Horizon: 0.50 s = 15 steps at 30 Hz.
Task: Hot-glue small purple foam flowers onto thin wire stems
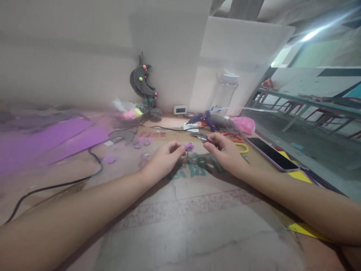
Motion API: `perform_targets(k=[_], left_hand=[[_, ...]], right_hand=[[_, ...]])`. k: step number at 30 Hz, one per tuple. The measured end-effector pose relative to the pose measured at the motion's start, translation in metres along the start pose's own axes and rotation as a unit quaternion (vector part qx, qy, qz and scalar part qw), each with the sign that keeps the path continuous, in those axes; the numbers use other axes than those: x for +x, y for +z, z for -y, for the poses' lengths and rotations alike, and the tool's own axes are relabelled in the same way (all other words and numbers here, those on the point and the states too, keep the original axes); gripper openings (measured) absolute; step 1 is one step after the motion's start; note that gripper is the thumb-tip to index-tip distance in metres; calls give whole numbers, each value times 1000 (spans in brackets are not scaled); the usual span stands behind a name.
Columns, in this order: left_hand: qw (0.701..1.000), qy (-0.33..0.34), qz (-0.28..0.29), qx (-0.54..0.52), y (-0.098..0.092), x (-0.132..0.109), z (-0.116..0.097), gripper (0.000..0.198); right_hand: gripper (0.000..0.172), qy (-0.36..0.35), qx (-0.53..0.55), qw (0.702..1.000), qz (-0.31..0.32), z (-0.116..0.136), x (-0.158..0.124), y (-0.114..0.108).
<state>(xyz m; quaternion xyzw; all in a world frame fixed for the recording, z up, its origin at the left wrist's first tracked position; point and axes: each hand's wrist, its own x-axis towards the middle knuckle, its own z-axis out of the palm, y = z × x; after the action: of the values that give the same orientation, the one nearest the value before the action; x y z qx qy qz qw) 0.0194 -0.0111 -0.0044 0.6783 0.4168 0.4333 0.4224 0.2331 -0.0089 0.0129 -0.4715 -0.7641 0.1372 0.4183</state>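
Between the thumb and fingertips of my left hand (170, 156) is a small purple flower (190, 147), its petals facing right. My right hand (225, 152) is closed in a pinch at the end of a slim, pointed metal tool that looks like tweezers (199, 136). The tool's tips point left, beyond the flower and apart from it. Yellow scissor handles (241, 148) and orange handles (232, 137) lie just behind my right hand, which partly hides them. More purple flower pieces (109, 159) are scattered to the left.
A blue glue gun (207, 119) lies at the back beside grey yarn (228, 124). A clear bottle (227, 92) stands by the panel. On the right is a phone (272, 154). Purple sheets (64, 139) and a black cord (59, 185) are on the left. A dark crescent ornament (138, 81) stands behind.
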Motion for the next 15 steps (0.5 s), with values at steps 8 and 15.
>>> perform_targets(k=[8,15], left_hand=[[999,8,29,26,1,-4,-7,25],[999,7,33,37,1,-6,-7,25]], right_hand=[[27,27,60,996,68,10,-8,4],[18,10,30,998,50,5,-9,6]])
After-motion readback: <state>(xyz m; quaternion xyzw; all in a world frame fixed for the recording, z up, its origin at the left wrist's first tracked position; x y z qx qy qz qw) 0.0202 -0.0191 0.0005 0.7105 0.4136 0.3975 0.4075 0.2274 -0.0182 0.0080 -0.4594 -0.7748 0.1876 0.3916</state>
